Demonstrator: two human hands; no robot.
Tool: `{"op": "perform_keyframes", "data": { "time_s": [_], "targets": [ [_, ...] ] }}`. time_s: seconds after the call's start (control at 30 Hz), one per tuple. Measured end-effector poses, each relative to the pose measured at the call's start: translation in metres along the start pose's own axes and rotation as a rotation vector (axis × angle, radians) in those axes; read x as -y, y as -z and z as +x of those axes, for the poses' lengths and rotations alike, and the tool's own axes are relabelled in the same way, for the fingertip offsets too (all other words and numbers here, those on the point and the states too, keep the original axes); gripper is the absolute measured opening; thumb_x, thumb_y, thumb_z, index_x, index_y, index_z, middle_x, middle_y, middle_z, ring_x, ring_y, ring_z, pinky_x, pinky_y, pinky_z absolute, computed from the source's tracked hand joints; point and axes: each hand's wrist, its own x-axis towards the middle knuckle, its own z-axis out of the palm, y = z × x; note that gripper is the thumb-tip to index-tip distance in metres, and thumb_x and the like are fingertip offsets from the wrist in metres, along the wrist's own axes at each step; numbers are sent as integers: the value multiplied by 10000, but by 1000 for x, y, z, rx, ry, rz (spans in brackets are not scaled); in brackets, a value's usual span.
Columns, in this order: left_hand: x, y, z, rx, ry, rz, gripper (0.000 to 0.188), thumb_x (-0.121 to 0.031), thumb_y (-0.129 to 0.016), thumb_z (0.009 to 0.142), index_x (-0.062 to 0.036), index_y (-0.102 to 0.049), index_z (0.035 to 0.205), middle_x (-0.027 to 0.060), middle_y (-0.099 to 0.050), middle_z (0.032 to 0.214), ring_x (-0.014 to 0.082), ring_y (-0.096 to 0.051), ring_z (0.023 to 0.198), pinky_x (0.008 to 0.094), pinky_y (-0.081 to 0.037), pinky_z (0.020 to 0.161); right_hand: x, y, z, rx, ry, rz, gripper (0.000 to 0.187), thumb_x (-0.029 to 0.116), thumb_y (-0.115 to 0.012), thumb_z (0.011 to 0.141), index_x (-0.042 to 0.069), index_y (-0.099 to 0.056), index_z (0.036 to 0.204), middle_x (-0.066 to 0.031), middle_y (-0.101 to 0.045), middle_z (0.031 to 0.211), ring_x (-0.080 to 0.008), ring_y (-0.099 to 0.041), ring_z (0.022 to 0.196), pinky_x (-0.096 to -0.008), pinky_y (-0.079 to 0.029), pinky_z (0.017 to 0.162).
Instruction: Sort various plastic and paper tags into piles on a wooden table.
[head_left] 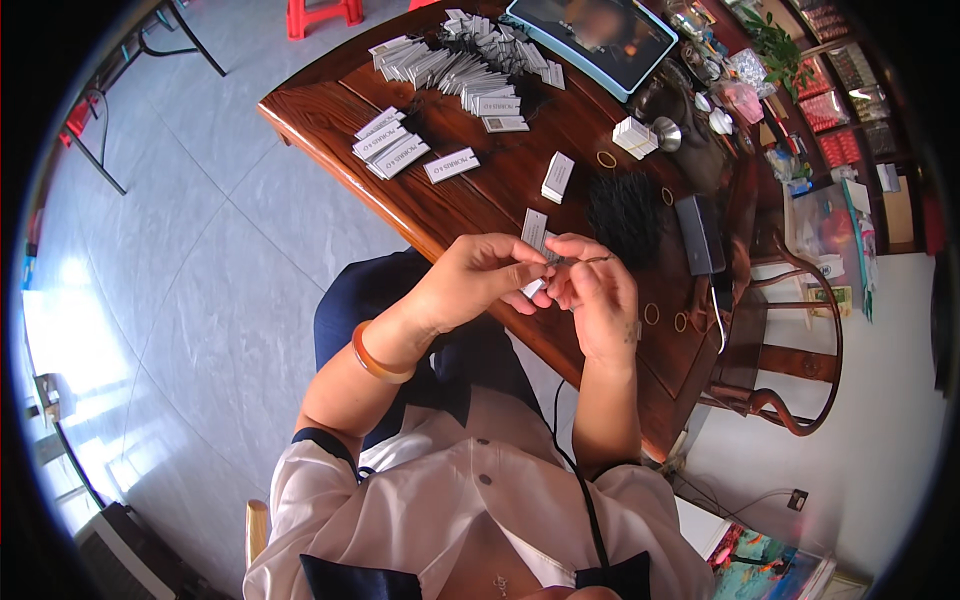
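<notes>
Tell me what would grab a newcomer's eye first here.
Probably the big heap of white tags fanned along the far side of the glossy wooden table. Next, mid-picture, the left hand and right hand meet over the table's near edge, a white tag at their fingertips. An orange bangle stands out on the left wrist.
</notes>
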Motion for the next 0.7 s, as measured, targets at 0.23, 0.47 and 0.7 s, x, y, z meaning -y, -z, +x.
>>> {"op": "perform_keyframes", "data": {
  "time_s": [0.23, 0.47, 0.7],
  "targets": [
    [6, 2, -1, -41, -49, 79, 158, -81, -598, 936, 47, -636, 1020, 96, -672, 936, 151, -666, 837, 267, -568, 715, -5, 1, -1, -3, 92, -111, 112, -3, -667, 865, -2, -630, 971, -93, -629, 1017, -95, -598, 797, -205, -478, 640],
    [6, 2, -2, -55, -76, 86, 148, -70, -585, 943, 52, -632, 1011, 112, -683, 892, 157, -676, 817, 259, -573, 709, -3, -3, 0, 15, 158, -168, 129, -84, -645, 837, -10, -614, 938, -95, -603, 1005, -96, -579, 813, -221, -504, 674],
    [11, -2, -4, -14, -108, 196, 118, -51, -611, 923, 27, -641, 1006, 72, -674, 919, 130, -666, 846, 232, -559, 721, -2, -1, -1, 17, 123, -63, 81, -56, -597, 829, 8, -575, 873, -91, -538, 1040, -99, -568, 778, -222, -501, 713]
  ]
}}
